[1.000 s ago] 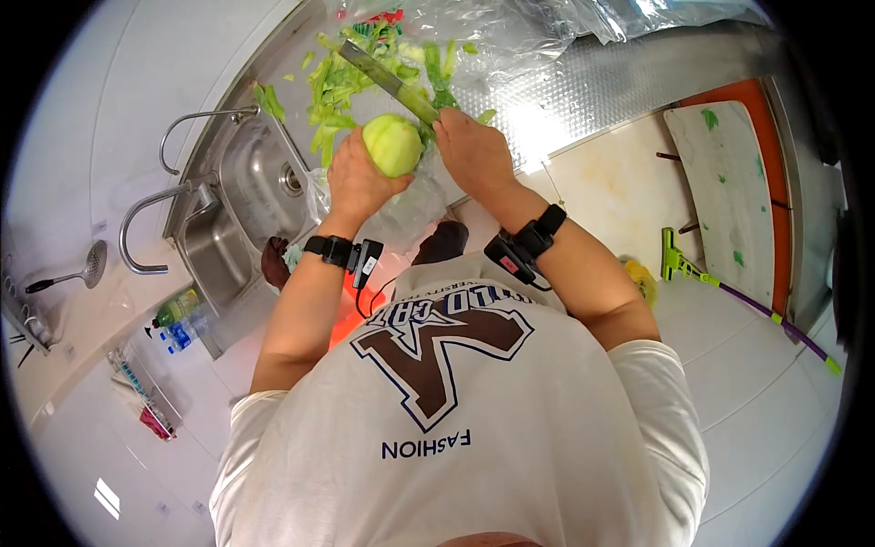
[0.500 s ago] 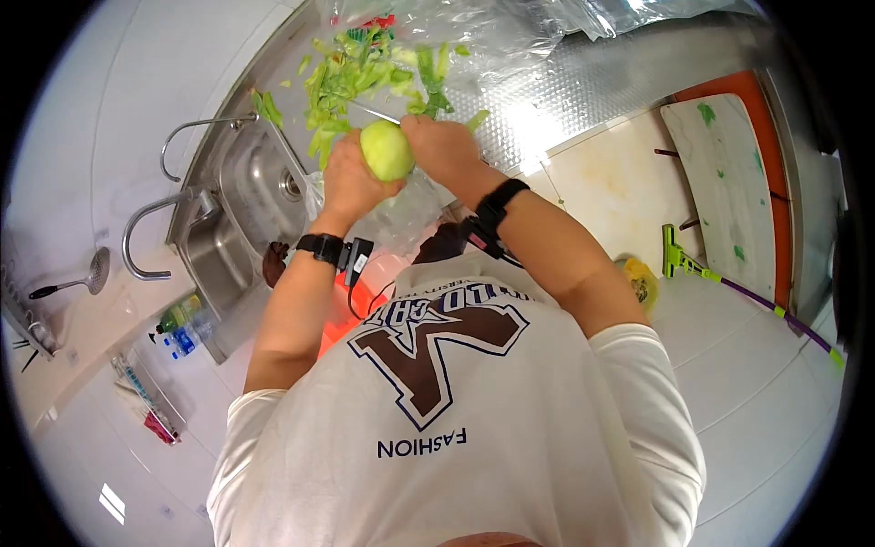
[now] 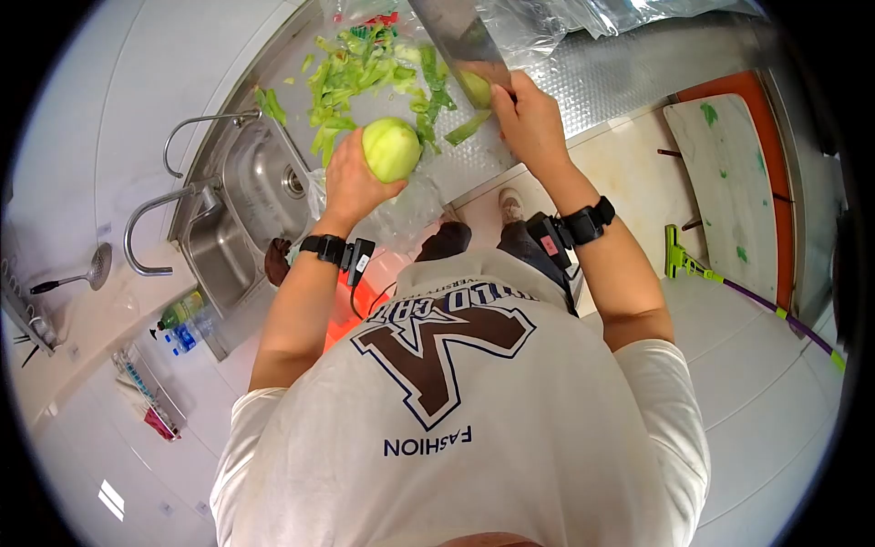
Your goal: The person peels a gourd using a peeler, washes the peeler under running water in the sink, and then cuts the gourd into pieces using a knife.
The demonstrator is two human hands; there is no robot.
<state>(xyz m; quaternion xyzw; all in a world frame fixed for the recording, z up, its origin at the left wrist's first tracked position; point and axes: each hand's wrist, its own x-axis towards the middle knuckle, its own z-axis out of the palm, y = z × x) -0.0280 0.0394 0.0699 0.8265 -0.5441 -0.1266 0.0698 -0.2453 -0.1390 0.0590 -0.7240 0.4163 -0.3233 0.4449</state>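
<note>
My left hand [image 3: 354, 182] is wrapped round the side of a pale green peeled vegetable [image 3: 392, 149], above the near edge of the metal counter [image 3: 592, 91]. To the right, apart from the vegetable, my right hand [image 3: 531, 123] grips a broad-bladed knife [image 3: 463, 41] whose blade points up and left. A piece of green peel [image 3: 476, 89] lies against the blade, and another strip [image 3: 468, 128] is just below it. Green peelings [image 3: 342, 87] are scattered on the counter beyond the vegetable. The knife's handle is mostly hidden in my fingers.
A double sink [image 3: 264, 187] with curved taps [image 3: 137, 232] is on the left. Clear plastic bags [image 3: 547, 27] lie at the counter's back. Bottles [image 3: 182, 324] stand lower left. On the right are a white board [image 3: 729, 182] and a green-purple pole [image 3: 747, 296].
My right hand has swung away from the vegetable to the right with the knife, whose broad face now shows. The vegetable and my left hand have barely moved.
</note>
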